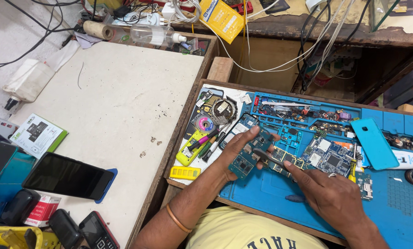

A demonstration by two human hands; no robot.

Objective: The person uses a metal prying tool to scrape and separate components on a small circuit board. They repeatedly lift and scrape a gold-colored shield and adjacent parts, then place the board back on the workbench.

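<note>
My left hand [237, 148] holds a small blue-green circuit board [246, 159] over the blue work mat [271, 196], thumb on top and fingers under it. My right hand [326, 193] grips dark tweezers [268, 158] whose tips touch the board's right edge. A ring shows on a right-hand finger, and a copper bangle circles my left forearm. More circuit boards [328, 157] lie on the mat just beyond my right hand.
A turquoise phone back cover [374, 143], a white tube [411, 160] and small parts lie on the mat's right. Pens, a yellow tool and solder reels sit left of it. Phones [68, 176] and boxes crowd the white tabletop's left edge; cables hang behind.
</note>
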